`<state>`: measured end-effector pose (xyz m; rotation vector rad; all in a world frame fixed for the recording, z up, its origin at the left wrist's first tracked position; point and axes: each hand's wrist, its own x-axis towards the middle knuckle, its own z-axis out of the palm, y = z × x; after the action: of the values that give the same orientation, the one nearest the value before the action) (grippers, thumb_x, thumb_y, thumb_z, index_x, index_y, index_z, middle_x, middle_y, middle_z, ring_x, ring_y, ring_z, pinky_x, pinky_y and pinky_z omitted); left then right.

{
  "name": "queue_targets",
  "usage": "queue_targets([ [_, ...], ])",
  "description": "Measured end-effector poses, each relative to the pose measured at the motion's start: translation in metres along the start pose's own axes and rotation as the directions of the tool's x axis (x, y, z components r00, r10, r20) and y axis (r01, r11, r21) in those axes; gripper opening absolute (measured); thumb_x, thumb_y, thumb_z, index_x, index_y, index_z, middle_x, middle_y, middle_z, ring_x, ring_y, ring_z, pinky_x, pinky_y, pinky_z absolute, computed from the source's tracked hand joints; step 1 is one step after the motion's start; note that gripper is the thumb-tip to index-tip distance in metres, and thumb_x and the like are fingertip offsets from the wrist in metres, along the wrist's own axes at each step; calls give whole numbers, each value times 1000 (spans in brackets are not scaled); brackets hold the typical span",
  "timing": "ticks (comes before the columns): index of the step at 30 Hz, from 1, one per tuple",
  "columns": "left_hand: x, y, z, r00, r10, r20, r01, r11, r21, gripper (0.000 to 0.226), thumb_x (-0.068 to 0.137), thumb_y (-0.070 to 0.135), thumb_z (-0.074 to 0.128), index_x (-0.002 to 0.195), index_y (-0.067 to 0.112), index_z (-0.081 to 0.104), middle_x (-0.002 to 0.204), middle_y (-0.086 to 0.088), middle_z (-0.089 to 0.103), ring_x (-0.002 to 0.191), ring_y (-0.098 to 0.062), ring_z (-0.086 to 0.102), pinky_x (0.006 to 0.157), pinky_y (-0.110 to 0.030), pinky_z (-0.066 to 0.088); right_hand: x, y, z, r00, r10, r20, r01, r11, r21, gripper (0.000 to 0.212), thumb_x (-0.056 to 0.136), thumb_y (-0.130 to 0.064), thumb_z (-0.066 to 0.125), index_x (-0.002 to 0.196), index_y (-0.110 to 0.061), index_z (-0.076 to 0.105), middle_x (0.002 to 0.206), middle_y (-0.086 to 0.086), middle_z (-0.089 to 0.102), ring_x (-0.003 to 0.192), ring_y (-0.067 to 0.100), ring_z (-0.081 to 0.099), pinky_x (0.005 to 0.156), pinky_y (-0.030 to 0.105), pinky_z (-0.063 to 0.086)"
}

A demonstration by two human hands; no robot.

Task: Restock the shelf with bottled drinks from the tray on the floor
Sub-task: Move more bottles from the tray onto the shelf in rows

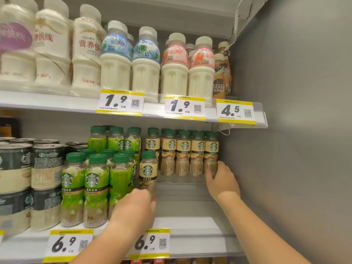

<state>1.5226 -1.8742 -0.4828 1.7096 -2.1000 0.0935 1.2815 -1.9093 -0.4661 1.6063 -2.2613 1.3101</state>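
My left hand (136, 208) grips the base of a tan-label coffee bottle with a green cap (148, 171), standing upright near the front of the lower shelf (190, 228). My right hand (221, 180) reaches deeper in and holds the bottom of the rightmost bottle (211, 153) in a back row of tan-label bottles (182, 153). Green-label bottles (95, 185) stand just left of the bottle in my left hand. The tray on the floor is out of view.
Dark cans (28, 178) are stacked at the lower left. The upper shelf carries white milk-drink bottles (146, 63) and brown coffee bottles (221, 73). Yellow price tags (152, 243) line the shelf edges. A grey side wall (285, 130) closes the right side.
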Motion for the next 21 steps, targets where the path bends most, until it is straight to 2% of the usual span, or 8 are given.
queue_targets([
  [2, -11, -5, -5, 994, 101, -30, -99, 993, 64, 31, 98, 49, 40, 96, 20, 52, 85, 1, 54, 78, -23, 59, 64, -32, 47, -12, -4, -5, 995, -32, 90, 50, 977, -206, 71, 95, -58, 38, 149, -13, 32, 153, 11, 38, 141, 31, 35, 112, 43, 32],
  [5, -29, -16, -10, 975, 221, -25, -215, 966, 144, 43, 98, 55, 35, 124, 23, 48, 109, 1, 57, 96, -22, 61, 72, -33, 50, -33, -9, -11, 975, -38, 218, 115, 928, -354, 88, 90, -73, 22, 158, -18, 10, 166, 10, 10, 153, 31, 7, 123, 44, 11],
  [9, -55, -30, -11, 950, 310, -18, -296, 922, 248, 66, 95, 63, 21, 150, 27, 23, 145, -3, 44, 124, -26, 50, 91, -38, 50, -72, -15, -25, 965, -147, 218, 230, 874, -428, 90, 88, -77, 14, 159, -22, 6, 167, 11, 4, 153, 32, 1, 123, 48, 7],
  [12, -83, -39, -11, 944, 326, -45, -297, 904, 307, 82, 85, 70, 2, 154, 27, 13, 155, -8, 33, 137, -30, 37, 104, -45, 41, -108, -16, -35, 948, -219, 229, 303, 841, -449, 88, 88, -77, 12, 158, -23, 10, 167, 10, 5, 153, 30, -1, 124, 48, 5],
  [14, -100, -45, -10, 948, 312, -64, -279, 911, 304, 87, 83, 73, -1, 155, 26, 13, 158, -11, 29, 143, -34, 28, 111, -52, 31, -134, -15, -40, 939, -263, 221, 336, 833, -440, 86, 89, -76, 15, 158, -25, 9, 167, 9, 2, 153, 27, -4, 124, 47, 3],
  [18, -141, -63, 9, 940, 333, -74, -296, 905, 307, 86, 87, 75, 11, 153, 22, 28, 157, -18, 30, 144, -43, 26, 111, -63, 25, -190, -5, -38, 914, -334, 230, 403, 805, -435, 83, 91, -72, 22, 158, -26, 8, 167, 7, -2, 153, 24, -7, 124, 44, -1],
  [21, -178, -78, 39, 927, 365, -91, -328, 902, 281, 85, 88, 73, 24, 151, 16, 34, 154, -21, 34, 141, -44, 29, 109, -65, 26, -238, 11, -22, 896, -360, 259, 442, 775, -452, 86, 88, -72, 17, 158, -23, 13, 167, 10, 1, 154, 27, -3, 122, 45, -1],
])
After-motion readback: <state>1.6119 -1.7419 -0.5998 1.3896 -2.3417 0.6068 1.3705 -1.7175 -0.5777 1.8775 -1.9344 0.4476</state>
